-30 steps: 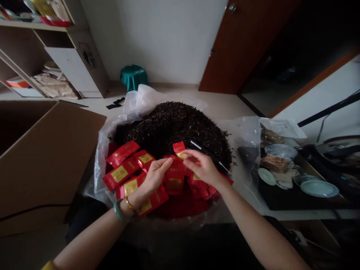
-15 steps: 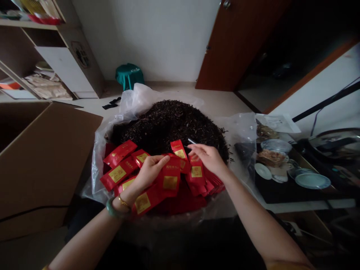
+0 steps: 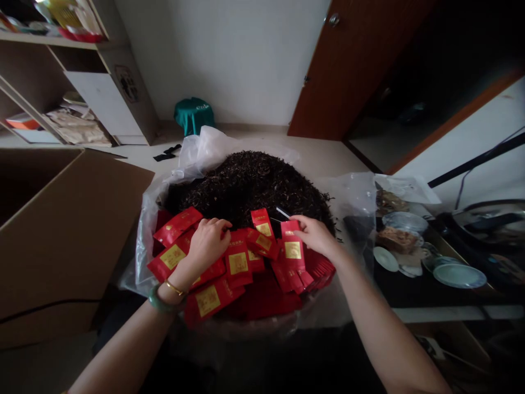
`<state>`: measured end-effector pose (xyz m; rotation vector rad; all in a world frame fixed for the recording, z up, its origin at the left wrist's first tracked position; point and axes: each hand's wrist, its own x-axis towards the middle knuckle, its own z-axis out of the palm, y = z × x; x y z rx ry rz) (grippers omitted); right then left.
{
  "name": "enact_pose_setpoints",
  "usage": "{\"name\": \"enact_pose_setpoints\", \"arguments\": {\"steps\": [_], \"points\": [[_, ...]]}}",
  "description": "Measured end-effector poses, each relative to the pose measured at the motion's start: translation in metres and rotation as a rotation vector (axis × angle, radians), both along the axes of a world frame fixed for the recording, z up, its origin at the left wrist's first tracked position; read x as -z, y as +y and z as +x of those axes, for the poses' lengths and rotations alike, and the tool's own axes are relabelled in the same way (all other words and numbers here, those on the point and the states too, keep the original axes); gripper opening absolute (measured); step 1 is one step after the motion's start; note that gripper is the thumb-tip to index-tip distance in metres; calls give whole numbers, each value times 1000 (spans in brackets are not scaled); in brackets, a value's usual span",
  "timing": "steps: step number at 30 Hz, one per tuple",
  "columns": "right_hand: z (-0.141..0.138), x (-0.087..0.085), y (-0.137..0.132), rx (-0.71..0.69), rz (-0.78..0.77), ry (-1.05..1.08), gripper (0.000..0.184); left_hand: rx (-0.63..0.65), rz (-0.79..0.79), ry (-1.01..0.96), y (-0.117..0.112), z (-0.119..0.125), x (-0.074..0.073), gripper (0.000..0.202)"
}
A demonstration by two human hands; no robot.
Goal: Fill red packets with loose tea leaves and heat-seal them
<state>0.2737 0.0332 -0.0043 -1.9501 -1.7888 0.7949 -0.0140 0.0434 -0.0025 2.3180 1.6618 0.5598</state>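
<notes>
My right hand pinches the upper edge of a red packet with a gold square label. A thin pale stick-like tool projects beside its fingertips; whether the hand grips it too, I cannot make out. To the left, my left hand is curled over several red packets, its fingertips partly hidden and whatever they hold unclear. Another labelled packet lies just right of it. Behind both hands rises a heap of dark dried tea leaves in a clear plastic bag.
An open cardboard box stands on the left. At right, a table bears a pale dish, a plastic container and a glass-lidded appliance. A green cloth-covered object sits by the wall.
My left hand has moved left, off the packet it pinched in the middle. My right hand has shifted slightly right and down, and a packet now shows upright in its fingers.
</notes>
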Motion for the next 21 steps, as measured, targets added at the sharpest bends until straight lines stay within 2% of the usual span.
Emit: {"name": "enact_pose_setpoints", "arguments": {"steps": [2, 4, 6, 8, 10, 12, 15, 17, 19, 21], "points": [[4, -14, -5, 30, 65, 233, 42, -9, 70, -139, -4, 2, -5, 22], [-3, -27, -15, 11, 147, 440, 42, 23, 52, -384, -13, 7, -12, 27], [-22, -35, -27, -53, 198, 558, 45, 148, -110, -658, -26, 15, -18, 38], [-44, -36, -38, -150, 243, 573, 47, 281, -332, -804, -38, 23, -20, 41], [-62, -32, -46, -252, 375, 446, 44, 279, -399, -810, -46, 30, -16, 29], [-72, -27, -49, -318, 553, 264, 43, 204, -355, -810, -49, 34, -9, 30], [-77, -21, -51, -322, 819, 17, 44, 120, -313, -824, -46, 35, -1, 31], [-77, -22, -51, -289, 957, -118, 38, 99, -292, -806, -45, 35, 0, 29], [-78, -24, -53, -271, 1026, -202, 23, 117, -252, -768, -45, 34, -2, 25], [-79, -28, -54, -299, 1024, -232, 10, 178, -205, -712, -48, 33, -5, 22]]}}
